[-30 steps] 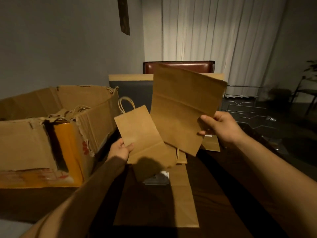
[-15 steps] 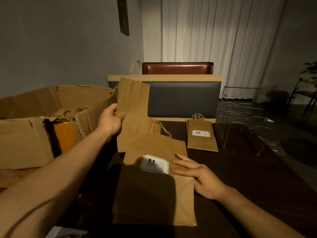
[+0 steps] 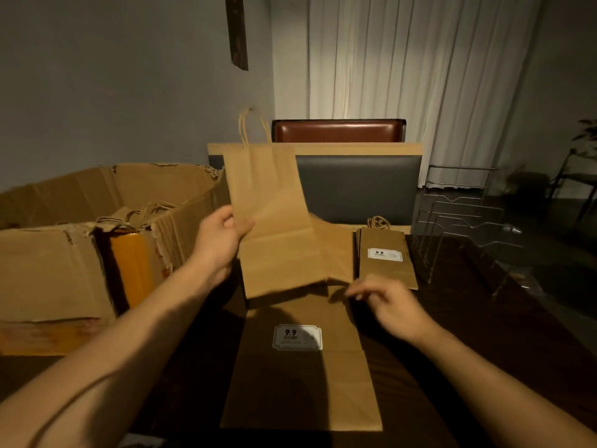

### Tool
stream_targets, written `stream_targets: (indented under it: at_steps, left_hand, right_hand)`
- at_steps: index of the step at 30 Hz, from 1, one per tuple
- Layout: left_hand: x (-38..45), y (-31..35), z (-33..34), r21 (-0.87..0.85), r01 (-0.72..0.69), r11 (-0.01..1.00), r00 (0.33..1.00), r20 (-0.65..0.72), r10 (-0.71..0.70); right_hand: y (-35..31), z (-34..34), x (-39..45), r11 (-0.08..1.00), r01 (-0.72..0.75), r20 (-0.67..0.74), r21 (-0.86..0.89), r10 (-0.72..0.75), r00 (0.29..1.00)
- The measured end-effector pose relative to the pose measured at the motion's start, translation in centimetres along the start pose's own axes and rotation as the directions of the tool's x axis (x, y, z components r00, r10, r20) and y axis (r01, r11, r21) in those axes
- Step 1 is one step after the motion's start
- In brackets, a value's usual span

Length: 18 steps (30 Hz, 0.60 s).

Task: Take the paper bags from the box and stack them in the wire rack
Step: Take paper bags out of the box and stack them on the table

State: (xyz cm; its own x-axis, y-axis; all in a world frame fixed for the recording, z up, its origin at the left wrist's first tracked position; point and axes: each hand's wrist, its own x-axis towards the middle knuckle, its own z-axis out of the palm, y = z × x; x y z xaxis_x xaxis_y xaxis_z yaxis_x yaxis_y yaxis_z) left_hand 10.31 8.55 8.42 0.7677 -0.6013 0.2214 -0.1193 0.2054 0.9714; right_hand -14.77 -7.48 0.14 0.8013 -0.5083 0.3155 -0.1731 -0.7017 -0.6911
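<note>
Kraft paper bag (image 3: 271, 221) now raised upright in left hand (image 3: 219, 240) grip, thumb pinching its edge; right hand (image 3: 387, 305) has lifted off the flat bag (image 3: 300, 376) on bench (image 3: 484, 334), fingers loosely curled, empty. Wire rack (image 3: 462, 221) unfilled; box (image 3: 80, 247) stocked.

Dark desk (image 3: 484, 334) bare at 3 o'clock of my right hand (image 3: 391, 305): open lane toward wire rack (image 3: 465, 227) at 1 o'clock. Small bag stack (image 3: 384, 257) lies just beside rack, at 12 of right hand, partly in lane. Cardboard box (image 3: 64, 253) walls off 9 o'clock side. Raised bag (image 3: 271, 221) in my left hand (image 3: 219, 234) blocks 12 o'clock centre. Flat bag (image 3: 300, 367) covers desk at 6.
</note>
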Motion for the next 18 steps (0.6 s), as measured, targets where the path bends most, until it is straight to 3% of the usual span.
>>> stream_targets:
  at_steps: [2,4,6,8,11,14,16,18]
  left_hand:
    - [-1.5,-1.9,0.4,-0.078,0.039,0.996,0.999,0.007,-0.039]
    - [-2.5,-3.7,0.5,-0.174,0.066,0.983,0.997,-0.034,-0.073]
    - [-3.1,-5.1,0.3,-0.215,0.089,0.972,0.993,-0.051,-0.102]
    - [-3.7,-6.6,-0.2,-0.164,0.122,0.979,0.991,-0.028,-0.129]
    - [-4.7,-8.5,-0.9,-0.122,0.176,0.977,0.984,0.018,-0.175]
    - [-5.0,-10.0,-1.7,-0.102,0.209,0.973,0.978,0.024,-0.207]
    - [-5.2,-10.9,-2.1,-0.073,0.222,0.972,0.975,0.037,-0.220]
    - [-5.5,-11.4,-2.3,-0.009,0.221,0.975,0.974,0.051,-0.221]
  right_hand:
    - [-2.2,-1.1,0.4,0.963,-0.049,-0.284,0.264,0.127,0.950]
    - [-3.6,-1.8,1.0,0.937,-0.065,-0.364,0.343,0.196,0.910]
    - [-4.4,-2.3,1.6,0.949,-0.094,-0.386,0.300,0.211,0.898]
    - [-4.4,-2.7,2.1,0.909,-0.130,-0.311,0.396,0.265,0.913]
    - [-4.1,-2.4,2.2,0.724,-0.349,0.045,0.595,0.404,0.914]
    - [-2.5,-0.9,2.1,0.753,-0.474,0.270,0.457,0.390,0.880]
    - [-2.1,-0.1,2.1,0.795,-0.483,0.249,0.366,0.417,0.874]
    - [-2.2,0.0,2.2,0.805,-0.464,0.124,0.369,0.453,0.883]
